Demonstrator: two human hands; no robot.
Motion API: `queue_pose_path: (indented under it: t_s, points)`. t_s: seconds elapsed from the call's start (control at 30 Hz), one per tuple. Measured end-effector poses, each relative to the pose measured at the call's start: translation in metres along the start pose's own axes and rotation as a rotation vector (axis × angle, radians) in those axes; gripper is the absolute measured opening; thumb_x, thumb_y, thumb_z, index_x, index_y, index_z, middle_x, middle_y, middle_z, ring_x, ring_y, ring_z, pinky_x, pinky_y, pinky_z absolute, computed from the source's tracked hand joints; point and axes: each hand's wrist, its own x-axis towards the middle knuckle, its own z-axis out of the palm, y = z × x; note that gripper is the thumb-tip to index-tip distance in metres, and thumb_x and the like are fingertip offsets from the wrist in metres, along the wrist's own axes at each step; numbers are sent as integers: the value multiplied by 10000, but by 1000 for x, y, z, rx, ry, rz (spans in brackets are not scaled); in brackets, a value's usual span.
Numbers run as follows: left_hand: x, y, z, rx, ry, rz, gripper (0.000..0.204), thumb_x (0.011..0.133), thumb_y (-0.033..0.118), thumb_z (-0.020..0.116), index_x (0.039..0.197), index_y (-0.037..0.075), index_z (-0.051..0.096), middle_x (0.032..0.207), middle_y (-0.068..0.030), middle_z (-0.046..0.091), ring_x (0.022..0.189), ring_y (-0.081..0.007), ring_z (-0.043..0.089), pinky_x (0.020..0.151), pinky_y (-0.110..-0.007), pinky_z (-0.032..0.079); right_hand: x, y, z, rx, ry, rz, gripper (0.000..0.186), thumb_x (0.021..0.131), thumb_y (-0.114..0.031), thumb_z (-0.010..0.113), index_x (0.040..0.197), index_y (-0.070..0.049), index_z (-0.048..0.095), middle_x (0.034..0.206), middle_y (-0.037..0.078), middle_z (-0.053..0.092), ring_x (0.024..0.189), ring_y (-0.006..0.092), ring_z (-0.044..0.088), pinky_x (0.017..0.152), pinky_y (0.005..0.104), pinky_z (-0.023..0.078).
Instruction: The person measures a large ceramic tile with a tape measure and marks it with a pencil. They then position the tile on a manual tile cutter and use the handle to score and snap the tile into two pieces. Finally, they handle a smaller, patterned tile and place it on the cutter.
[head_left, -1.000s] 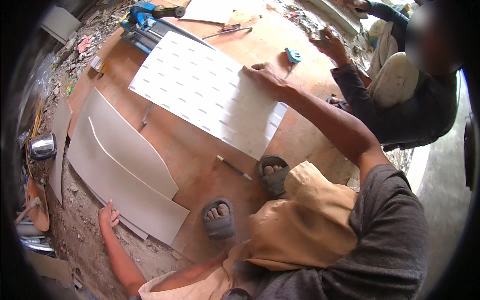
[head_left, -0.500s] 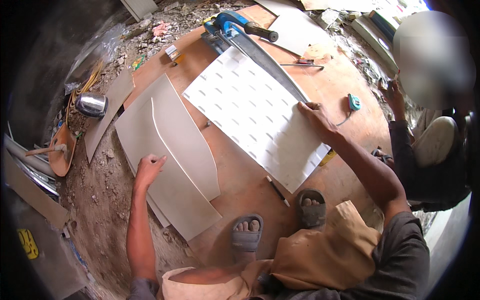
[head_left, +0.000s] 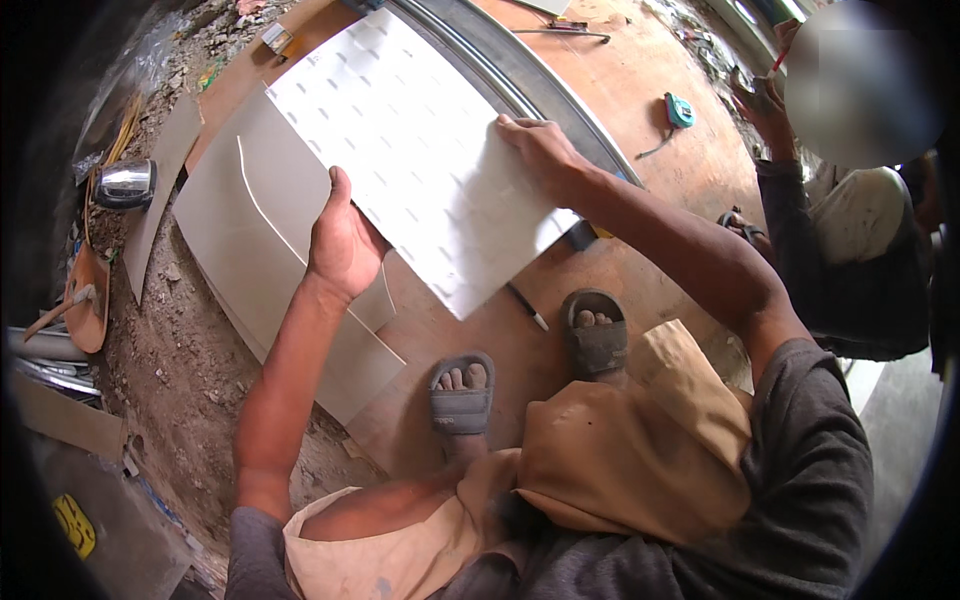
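A white tile (head_left: 400,130) with rows of small curved marks lies slantwise in front of me, overlapping the tile cutter's metal rail (head_left: 545,95). My right hand (head_left: 545,155) grips its right edge, thumb on top, with the other fingers partly hidden. At the left edge is my left hand (head_left: 345,245), thumb raised and palm against the edge, its fingers passing out of sight under the tile. Beneath and left of it lie beige tile pieces (head_left: 225,215), one with a curved cut edge. A black-and-white marker (head_left: 527,306) rests near the tile's closest corner.
A teal tape measure (head_left: 679,110) lies on the brownish board (head_left: 640,60) at right. Beyond it another person (head_left: 850,220) crouches, a red-and-white stick in hand. Rubble, a metallic rounded object (head_left: 126,185) and an orange-brown pan-like object (head_left: 88,300) are at left. My sandalled feet (head_left: 462,395) stand close by.
My left hand has moved from above the beige pieces to the white tile's left edge. The tile has shifted left relative to the marker, still in my right hand. The whole view has shifted.
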Motion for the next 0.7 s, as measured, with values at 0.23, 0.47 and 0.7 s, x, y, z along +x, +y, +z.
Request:
queue_pose_path:
  t_s: [0.23,0.47,0.7]
  points:
    - [21,-8,-40,172,443,173,553,1047,391,377,1391,-41,403,1329,-163,533,1218,-281,540,1019,-404,465,25,-17,2,-480,-111,-322,274,965,-265,540,952,-38,692,852,115,681,777,238,644,714,378,516]
    - [27,20,-90,255,679,227,556,1048,384,373,1377,-62,413,1308,-175,545,1166,-299,575,978,-409,497,50,-182,-43,-1173,741,-1108,660,809,-544,665,1329,-153,552,1292,209,506,1191,404,494,905,577,439]
    - [71,17,-102,118,614,262,523,1044,367,388,1339,-60,454,1244,-170,579,1094,-300,606,929,-414,515,141,-195,-7,-1083,276,-534,293,878,-244,518,1011,-49,692,978,213,693,966,337,677,804,442,529]
